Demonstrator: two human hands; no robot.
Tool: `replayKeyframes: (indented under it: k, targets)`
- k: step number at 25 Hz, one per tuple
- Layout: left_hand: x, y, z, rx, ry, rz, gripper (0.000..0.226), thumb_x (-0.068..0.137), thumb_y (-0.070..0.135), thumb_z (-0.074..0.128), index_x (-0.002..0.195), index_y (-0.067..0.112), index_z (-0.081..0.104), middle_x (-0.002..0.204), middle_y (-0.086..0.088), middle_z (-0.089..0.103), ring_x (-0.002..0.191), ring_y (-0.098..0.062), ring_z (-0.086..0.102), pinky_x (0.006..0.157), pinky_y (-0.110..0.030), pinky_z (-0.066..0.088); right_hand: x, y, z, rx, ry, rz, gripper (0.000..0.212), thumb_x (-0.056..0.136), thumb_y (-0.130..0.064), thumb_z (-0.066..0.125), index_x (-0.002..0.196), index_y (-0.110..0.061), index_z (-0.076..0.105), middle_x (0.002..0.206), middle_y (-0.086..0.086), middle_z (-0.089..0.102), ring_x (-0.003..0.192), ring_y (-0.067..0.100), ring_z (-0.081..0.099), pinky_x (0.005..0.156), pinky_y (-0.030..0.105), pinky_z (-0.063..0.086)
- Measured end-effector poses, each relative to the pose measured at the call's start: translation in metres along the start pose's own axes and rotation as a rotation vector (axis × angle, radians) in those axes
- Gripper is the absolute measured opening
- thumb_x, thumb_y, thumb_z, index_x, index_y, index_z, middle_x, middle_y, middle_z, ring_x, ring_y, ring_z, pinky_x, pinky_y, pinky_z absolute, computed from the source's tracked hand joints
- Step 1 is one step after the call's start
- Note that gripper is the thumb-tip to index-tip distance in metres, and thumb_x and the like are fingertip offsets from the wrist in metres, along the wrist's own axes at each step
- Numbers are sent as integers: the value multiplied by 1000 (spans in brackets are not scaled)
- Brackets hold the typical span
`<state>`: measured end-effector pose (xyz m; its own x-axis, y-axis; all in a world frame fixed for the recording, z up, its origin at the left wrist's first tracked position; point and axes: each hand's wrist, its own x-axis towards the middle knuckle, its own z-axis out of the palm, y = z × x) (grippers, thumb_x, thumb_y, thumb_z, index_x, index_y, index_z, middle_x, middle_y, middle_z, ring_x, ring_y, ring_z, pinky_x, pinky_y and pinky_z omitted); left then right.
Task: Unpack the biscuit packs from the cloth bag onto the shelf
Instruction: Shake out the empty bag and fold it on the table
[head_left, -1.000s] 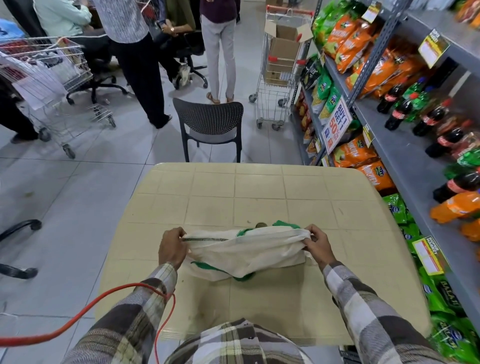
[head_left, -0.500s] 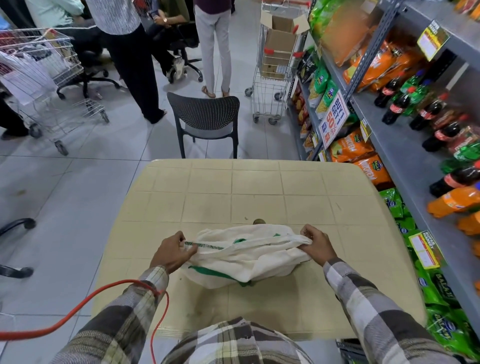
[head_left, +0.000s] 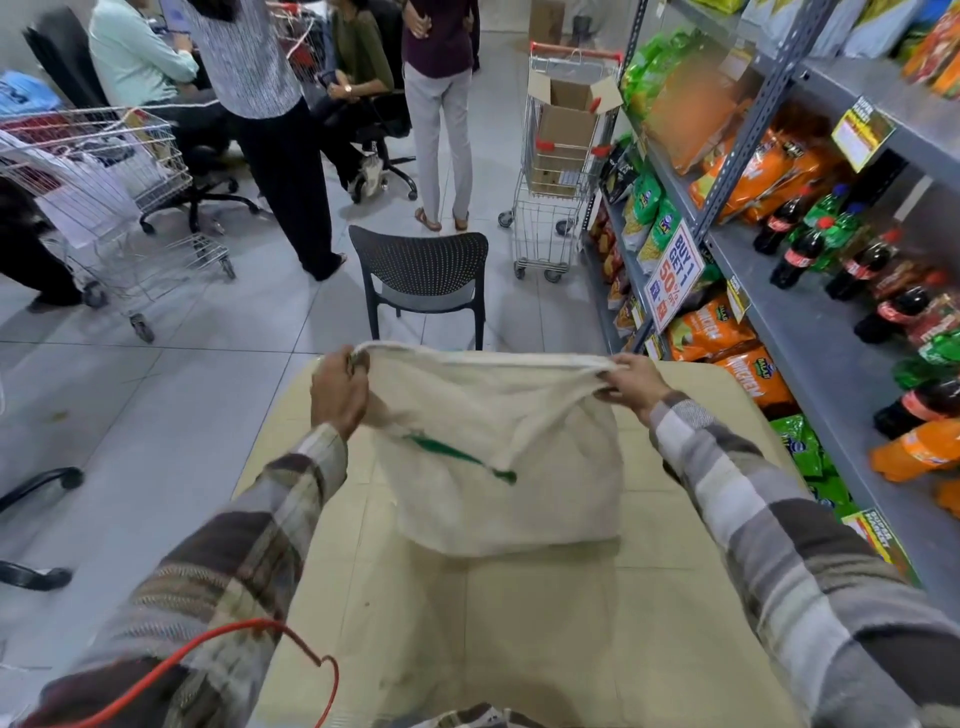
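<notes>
The left hand (head_left: 337, 389) and right hand (head_left: 631, 382) are clenching fingers (head_left: 350, 364) on the top corners of the cloth bag (head_left: 498, 467), hanging it over the table (head_left: 545, 623) at 12 o'clock, where a slipping pinch could be spilling any hidden packs.

On the shelf (head_left: 831, 332) upright there's a white sign (head_left: 674, 270) that reads "BUY 1 GET 1 50% OFF". A yellow tag (head_left: 878, 538) low on the shelf edge seems to say "SUPER MARKET". The lettering on the orange bags (head_left: 711, 327) is too blurred to read.
</notes>
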<state>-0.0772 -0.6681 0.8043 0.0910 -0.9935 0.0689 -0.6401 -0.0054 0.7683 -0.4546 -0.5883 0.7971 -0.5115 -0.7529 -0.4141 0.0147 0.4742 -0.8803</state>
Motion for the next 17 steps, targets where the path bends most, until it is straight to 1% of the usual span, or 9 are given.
replayKeyframes:
  k: [2,4,5,7,9,10,13,15,17]
  targets:
    - [33,38,-16,-133,88,-43,20,97,22,50,98,7,63,96,-12,57,89,-23,50,75,-31,36,4,-47,1,82,-40,-69,24,95,3,56,116,-5,62,104,13,61,91,27,62,48,22,58]
    - [63,68,-34,-302,95,-49,13,92,23,52,90,17,62,92,-8,59,86,-22,53,71,-40,47,-4,-92,-2,93,-10,-174,23,97,1,52,115,-6,64,102,8,62,98,26,60,50,22,59]
    - [74,81,-43,-374,86,-32,11,88,24,52,83,24,61,88,-5,60,83,-22,54,70,-47,53,-7,-111,-5,48,43,-253,25,97,0,50,118,-4,63,104,9,60,97,25,59,48,19,57]
    - [92,96,-57,-404,81,35,15,83,21,50,77,30,60,86,-2,61,80,-21,56,69,-53,56,-14,-132,-8,-167,263,-457,25,96,-1,50,116,-3,64,104,8,60,91,23,57,42,10,47]
    - [92,101,-64,-351,105,114,23,80,10,47,82,30,59,90,-1,63,83,-22,58,69,-47,56,-21,-133,-10,-358,437,-652,20,92,0,53,108,-4,66,102,12,67,89,24,60,54,13,38]
    - [85,99,-63,-342,118,141,30,77,2,46,87,27,59,92,-3,63,85,-21,58,68,-42,56,-22,-126,-12,-408,448,-704,20,89,3,55,105,-3,66,101,14,69,88,23,60,63,17,38]
    - [52,68,-51,-300,95,179,38,69,-11,45,94,12,61,93,-7,63,84,-20,56,63,-27,49,-22,-81,-18,-469,344,-657,30,78,12,63,101,-6,67,96,14,69,84,23,63,71,32,54]
    - [28,32,-37,-205,69,184,34,71,-13,50,95,8,62,90,-10,64,82,-21,56,63,-27,43,-23,-41,-23,-510,255,-558,37,71,15,68,100,-8,69,95,14,70,84,24,66,76,32,56]
    - [2,-11,-23,-131,23,165,36,70,-14,50,95,8,62,93,-12,66,85,-24,58,65,-26,41,-31,-1,-26,-518,187,-483,37,67,16,71,96,-8,70,89,10,70,81,22,65,75,24,55]
